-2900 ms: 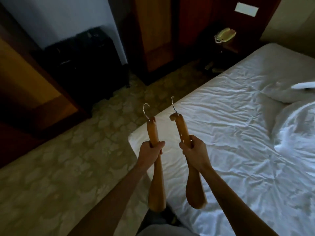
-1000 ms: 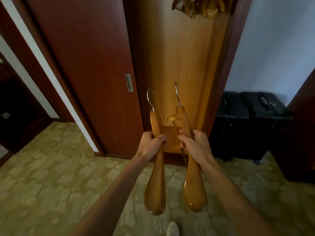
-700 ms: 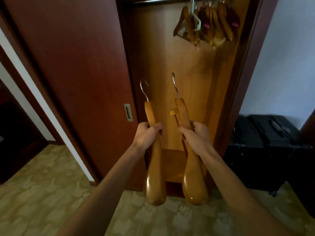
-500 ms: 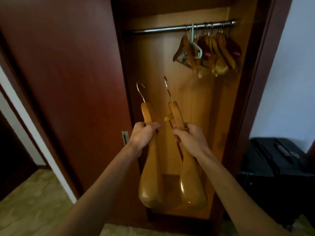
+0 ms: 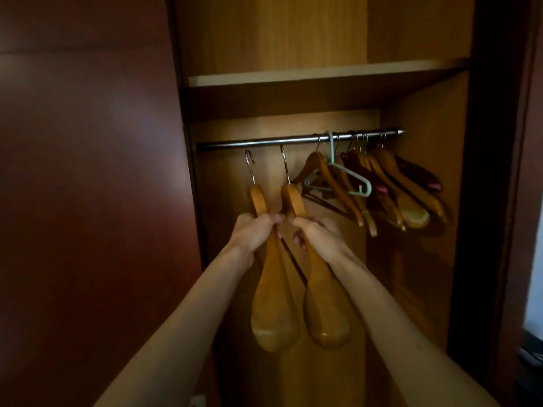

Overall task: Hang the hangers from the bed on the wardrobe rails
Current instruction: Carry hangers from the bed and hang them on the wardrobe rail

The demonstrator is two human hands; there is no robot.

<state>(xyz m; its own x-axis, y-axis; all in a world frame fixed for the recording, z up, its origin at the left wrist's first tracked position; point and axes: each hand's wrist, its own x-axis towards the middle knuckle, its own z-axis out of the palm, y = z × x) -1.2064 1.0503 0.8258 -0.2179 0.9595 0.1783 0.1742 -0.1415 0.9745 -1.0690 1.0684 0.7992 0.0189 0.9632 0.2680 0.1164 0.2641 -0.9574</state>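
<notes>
Both forearms are bare, no sleeves, watch or rings visible.

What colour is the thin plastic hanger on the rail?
Pale mint green hanger, head view.

No text, label, brand, number or sign is showing legibly anywhere in this dim view of the wardrobe.

Far arms of both held hangers hidden edge-on.
</notes>
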